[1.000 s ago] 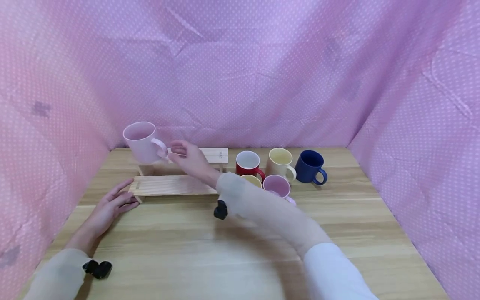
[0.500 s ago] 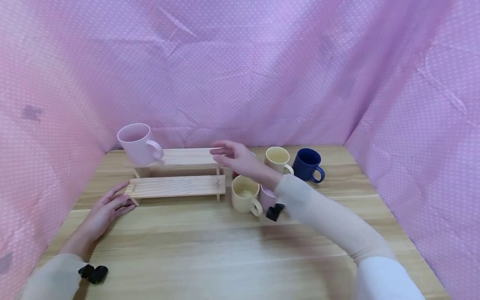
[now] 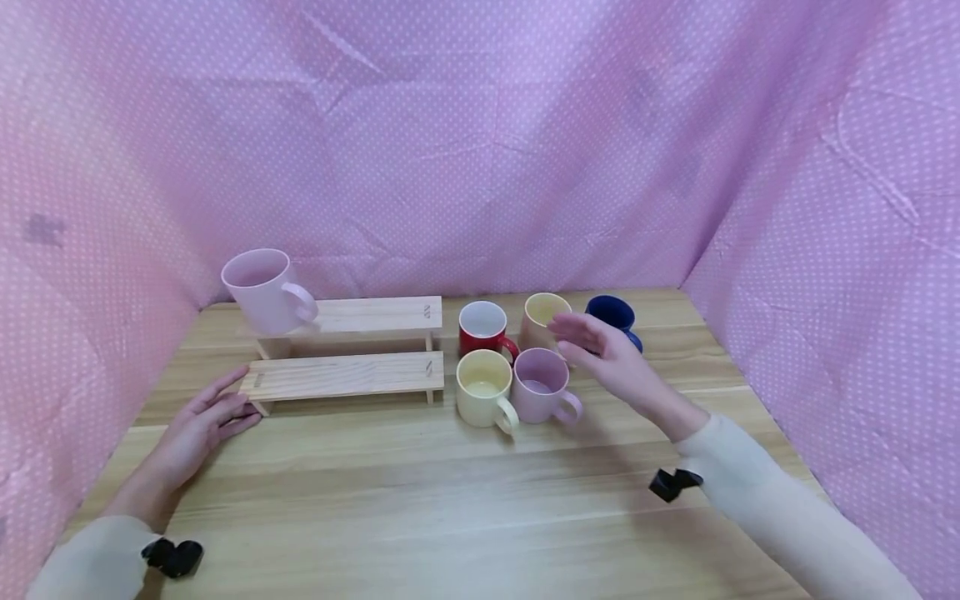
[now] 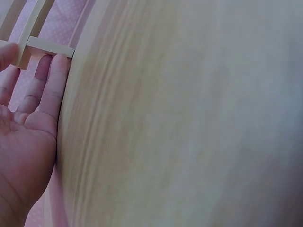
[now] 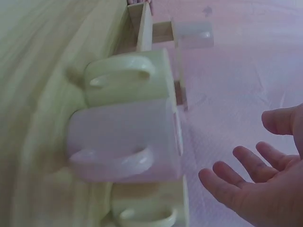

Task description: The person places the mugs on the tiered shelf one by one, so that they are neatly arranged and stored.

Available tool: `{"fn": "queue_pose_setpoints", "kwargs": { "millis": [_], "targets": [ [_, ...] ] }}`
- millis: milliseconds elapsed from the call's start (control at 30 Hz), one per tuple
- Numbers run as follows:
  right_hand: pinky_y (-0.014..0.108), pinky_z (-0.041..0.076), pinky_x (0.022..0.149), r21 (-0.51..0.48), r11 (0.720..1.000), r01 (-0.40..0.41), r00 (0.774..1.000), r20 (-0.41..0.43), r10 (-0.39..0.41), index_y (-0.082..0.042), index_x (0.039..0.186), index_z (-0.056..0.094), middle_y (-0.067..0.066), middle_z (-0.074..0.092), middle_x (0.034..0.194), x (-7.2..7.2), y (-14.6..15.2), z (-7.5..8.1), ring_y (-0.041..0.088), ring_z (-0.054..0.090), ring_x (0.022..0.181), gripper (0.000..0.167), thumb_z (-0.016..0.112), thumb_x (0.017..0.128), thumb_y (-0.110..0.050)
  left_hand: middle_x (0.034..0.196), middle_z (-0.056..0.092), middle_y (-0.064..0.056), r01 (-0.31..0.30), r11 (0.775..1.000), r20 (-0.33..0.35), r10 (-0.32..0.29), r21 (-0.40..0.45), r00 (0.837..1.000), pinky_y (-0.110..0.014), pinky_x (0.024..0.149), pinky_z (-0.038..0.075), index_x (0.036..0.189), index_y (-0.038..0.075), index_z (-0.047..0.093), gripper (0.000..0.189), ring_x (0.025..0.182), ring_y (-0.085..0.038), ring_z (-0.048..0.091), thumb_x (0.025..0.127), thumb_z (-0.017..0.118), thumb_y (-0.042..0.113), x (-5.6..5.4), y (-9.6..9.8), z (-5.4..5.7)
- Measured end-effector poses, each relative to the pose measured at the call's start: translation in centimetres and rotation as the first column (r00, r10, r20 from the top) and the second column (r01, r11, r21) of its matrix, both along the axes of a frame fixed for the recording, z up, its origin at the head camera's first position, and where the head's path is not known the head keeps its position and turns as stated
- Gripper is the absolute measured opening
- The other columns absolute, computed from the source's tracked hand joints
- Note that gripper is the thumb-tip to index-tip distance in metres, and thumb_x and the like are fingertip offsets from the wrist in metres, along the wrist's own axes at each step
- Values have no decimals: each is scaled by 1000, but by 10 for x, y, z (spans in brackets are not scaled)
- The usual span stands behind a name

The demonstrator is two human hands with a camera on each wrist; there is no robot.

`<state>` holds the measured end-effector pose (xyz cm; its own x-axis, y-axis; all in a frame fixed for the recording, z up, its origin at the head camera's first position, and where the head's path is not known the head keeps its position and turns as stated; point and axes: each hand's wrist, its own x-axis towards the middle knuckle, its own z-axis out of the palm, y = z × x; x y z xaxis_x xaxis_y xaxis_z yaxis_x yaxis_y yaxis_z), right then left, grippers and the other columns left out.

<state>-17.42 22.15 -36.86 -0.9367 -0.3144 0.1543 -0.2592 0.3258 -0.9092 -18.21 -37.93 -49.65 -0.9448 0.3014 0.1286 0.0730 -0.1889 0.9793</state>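
Observation:
My left hand (image 3: 197,429) touches the left end of a two-tier wooden shelf (image 3: 341,375) in the head view. In the left wrist view its straight fingers (image 4: 53,90) rest against the shelf's end leg (image 4: 49,47). A light pink mug (image 3: 262,296) stands on the upper tier's left end, handle to the right. My right hand (image 3: 618,362) hovers with fingers extended and holds nothing. It is nearest a cream mug (image 3: 538,327) and a dark blue mug (image 3: 611,312), overlapping both in the head view. A pink-lilac mug (image 3: 536,404) stands just in front of them.
A red mug (image 3: 476,340) with white inside and a pale yellow mug (image 3: 480,408) stand right of the shelf. Pink dotted cloth (image 3: 480,167) walls in the wooden table (image 3: 420,508) at the back and sides.
My right hand has moved away from the light pink mug on the upper tier, rightward to above the other mugs. My left hand stays at the shelf's end.

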Motion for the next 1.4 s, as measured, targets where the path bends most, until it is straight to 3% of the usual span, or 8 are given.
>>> {"fn": "queue_pose_setpoints", "kwargs": {
  "millis": [133,300,500,633,933,1033,1200,1400],
  "targets": [
    [13,48,100,22,998,54,998,36,-55,-1,147,46,19,52,146,12,21,-25,39,48,135,51,64,103,-19,124,54,-2,1,1000,6,-1,-18,1000,-31,98,57,162,7,22,55,106,-13,66,110,39,2,1,-2,1],
    [16,48,102,-35,999,29,987,160,-23,0,152,38,22,44,152,24,32,-56,42,45,137,58,63,103,-20,139,45,4,-15,999,22,16,-30,1000,-31,98,56,161,7,23,55,107,-12,64,110,42,4,0,-1,1],
    [35,57,100,-102,995,-4,962,271,31,-3,153,37,24,42,152,30,31,-79,41,51,131,59,64,102,-19,123,54,-4,-29,999,29,30,-38,999,-31,98,55,161,11,26,59,107,-15,68,107,46,1,-1,1,-1],
    [46,57,100,-144,990,3,949,312,43,0,152,34,28,40,151,28,28,-84,39,52,130,62,65,102,-18,116,56,-8,-58,996,48,62,-69,997,-30,97,56,162,14,28,62,105,-16,69,106,51,1,-1,2,-2],
    [47,57,101,-189,981,49,911,411,33,1,148,36,26,45,147,24,29,-82,29,58,124,59,63,103,-25,116,57,-8,-67,996,43,70,-52,997,-31,98,56,161,13,29,61,105,-17,69,106,50,0,-2,1,-1],
    [47,57,101,-187,981,53,908,418,31,2,144,39,20,50,140,24,31,-81,27,59,120,55,62,104,-27,117,56,-10,-37,999,32,38,-21,999,-32,99,54,161,11,27,61,107,-18,68,106,48,-3,-3,2,-1],
    [45,57,102,-197,978,69,901,434,24,4,136,46,16,55,130,23,30,-82,25,60,115,47,61,104,-26,118,56,-10,-62,996,34,65,-69,997,-31,98,55,162,11,26,65,108,-17,68,104,53,-2,-4,2,-1],
    [47,56,101,-210,974,91,898,439,10,7,141,42,19,55,133,23,27,-87,26,60,116,52,63,103,-22,116,58,-8,-71,994,33,74,-84,997,-30,96,56,162,13,27,66,105,-15,69,103,54,-3,-1,1,-4]
  ]
}}
